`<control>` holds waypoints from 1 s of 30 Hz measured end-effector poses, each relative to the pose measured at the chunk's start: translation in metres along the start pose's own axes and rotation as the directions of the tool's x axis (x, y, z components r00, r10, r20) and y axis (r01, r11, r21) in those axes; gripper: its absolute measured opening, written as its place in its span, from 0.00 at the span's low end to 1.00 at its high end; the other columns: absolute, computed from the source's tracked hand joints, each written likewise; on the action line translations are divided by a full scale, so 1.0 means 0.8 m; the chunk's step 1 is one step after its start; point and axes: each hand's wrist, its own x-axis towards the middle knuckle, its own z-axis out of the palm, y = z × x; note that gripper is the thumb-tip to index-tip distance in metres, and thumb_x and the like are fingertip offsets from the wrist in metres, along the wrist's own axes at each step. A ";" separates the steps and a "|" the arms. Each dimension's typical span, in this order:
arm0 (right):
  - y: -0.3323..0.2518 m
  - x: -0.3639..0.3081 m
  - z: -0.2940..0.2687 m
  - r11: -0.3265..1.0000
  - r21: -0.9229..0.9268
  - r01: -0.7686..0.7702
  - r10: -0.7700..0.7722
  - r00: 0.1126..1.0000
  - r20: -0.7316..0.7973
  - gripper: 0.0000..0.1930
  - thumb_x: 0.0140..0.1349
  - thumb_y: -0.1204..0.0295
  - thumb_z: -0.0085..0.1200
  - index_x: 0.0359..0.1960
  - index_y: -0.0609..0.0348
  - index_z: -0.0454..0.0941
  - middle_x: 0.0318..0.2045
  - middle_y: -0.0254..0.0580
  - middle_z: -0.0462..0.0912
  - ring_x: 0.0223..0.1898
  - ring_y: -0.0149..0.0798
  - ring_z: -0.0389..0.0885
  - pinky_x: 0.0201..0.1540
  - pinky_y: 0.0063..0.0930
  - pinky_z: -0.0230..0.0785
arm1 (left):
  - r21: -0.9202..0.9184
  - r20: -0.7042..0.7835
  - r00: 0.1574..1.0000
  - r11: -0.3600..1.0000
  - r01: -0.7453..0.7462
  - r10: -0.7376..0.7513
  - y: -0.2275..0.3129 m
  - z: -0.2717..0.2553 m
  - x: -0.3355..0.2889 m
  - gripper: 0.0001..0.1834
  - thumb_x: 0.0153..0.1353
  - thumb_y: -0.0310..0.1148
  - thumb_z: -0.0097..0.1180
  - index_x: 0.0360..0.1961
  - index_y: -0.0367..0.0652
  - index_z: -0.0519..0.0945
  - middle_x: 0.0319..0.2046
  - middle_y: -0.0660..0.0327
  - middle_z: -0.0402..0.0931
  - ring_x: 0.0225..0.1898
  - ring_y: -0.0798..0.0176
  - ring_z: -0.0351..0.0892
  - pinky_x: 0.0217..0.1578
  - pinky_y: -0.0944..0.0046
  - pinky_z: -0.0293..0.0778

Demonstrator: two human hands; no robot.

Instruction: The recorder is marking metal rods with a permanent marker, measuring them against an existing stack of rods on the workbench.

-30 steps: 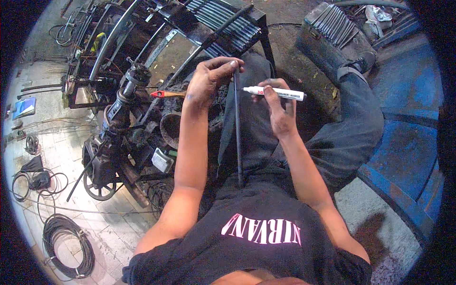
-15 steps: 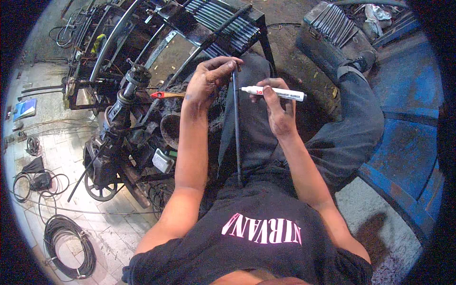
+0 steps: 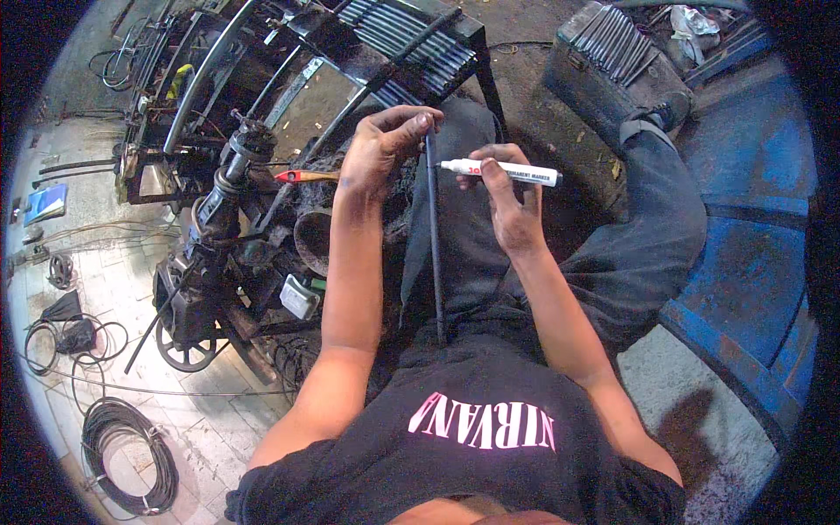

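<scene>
My left hand (image 3: 382,150) is closed round the upper end of a thin dark metal rod (image 3: 437,254). The rod runs down toward my waist, its lower end against my shirt. In my right hand (image 3: 509,197) is a white permanent marker (image 3: 516,171), held between thumb and fingers, its tip pointing left and at or very near the rod's side. Whether the tip touches cannot be made out. A brush or tool with a red end and wooden handle (image 3: 306,176) shows to the left of my left wrist, partly hidden behind it.
Ahead stands a metal stand holding several rods (image 3: 407,39). A metal box of rods (image 3: 610,44) is at the far right. Left are a dark machine with a handwheel (image 3: 185,346) and a coil of black cable (image 3: 131,455) on the tiles. Blue metal panels (image 3: 744,280) lie right.
The marker has shifted slightly left, bringing its tip nearer the rod. The left hand and rod have moved only a little left.
</scene>
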 end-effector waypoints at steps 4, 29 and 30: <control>-0.001 0.000 0.001 1.000 0.026 0.009 -0.009 1.000 -0.010 0.08 0.71 0.71 0.48 0.44 0.64 0.74 0.39 0.43 0.79 0.39 0.35 0.80 0.45 0.31 0.74 | -0.004 -0.011 1.000 1.000 -0.016 0.016 0.000 0.001 0.000 0.16 0.62 0.38 0.62 0.44 0.36 0.83 0.35 0.63 0.82 0.35 0.69 0.77 0.38 0.70 0.70; -0.009 0.001 -0.001 0.998 0.061 0.018 -0.014 0.998 -0.059 0.06 0.69 0.71 0.52 0.40 0.61 0.78 0.36 0.35 0.81 0.38 0.28 0.77 0.43 0.21 0.69 | 0.038 -0.009 0.996 0.995 -0.093 0.093 -0.004 0.000 0.003 0.14 0.59 0.38 0.66 0.37 0.36 0.82 0.33 0.64 0.80 0.35 0.71 0.75 0.39 0.70 0.68; -0.006 0.001 -0.002 1.000 0.000 0.031 -0.031 0.998 -0.050 0.06 0.69 0.72 0.51 0.40 0.61 0.78 0.36 0.35 0.81 0.39 0.28 0.77 0.43 0.21 0.69 | 0.043 -0.012 0.996 0.995 -0.087 0.088 -0.003 0.001 0.003 0.14 0.59 0.38 0.65 0.37 0.36 0.82 0.33 0.64 0.80 0.35 0.71 0.75 0.38 0.71 0.67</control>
